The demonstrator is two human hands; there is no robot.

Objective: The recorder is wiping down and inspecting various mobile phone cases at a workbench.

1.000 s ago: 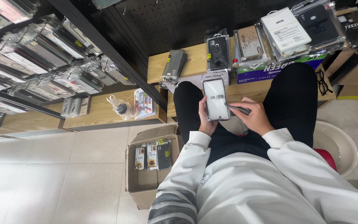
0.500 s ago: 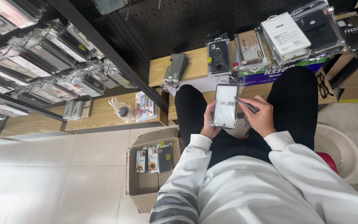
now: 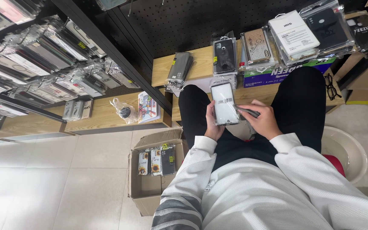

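The person's face and feet lie outside the frame, and the left hand [image 3: 213,124] is mostly hidden behind the packaged phone case [image 3: 224,103] it grips by the lower left edge, held upright over the lap between the black-trousered knees. The right hand [image 3: 263,121] curls around a slim dark object [image 3: 248,112], too small to identify, its fingers pinching it just beside the package's right edge. Beyond, on the wooden counter [image 3: 201,64], lie clear-wrapped cases: a grey one [image 3: 179,68], a black one [image 3: 225,55], a patterned beige one [image 3: 257,46] and a white box [image 3: 294,35]. A cardboard box [image 3: 152,170] on the pale tiled floor [image 3: 56,170] holds sunflower-printed cases. Racks of hanging packages [image 3: 35,55] fill the left, many blurred by glare.
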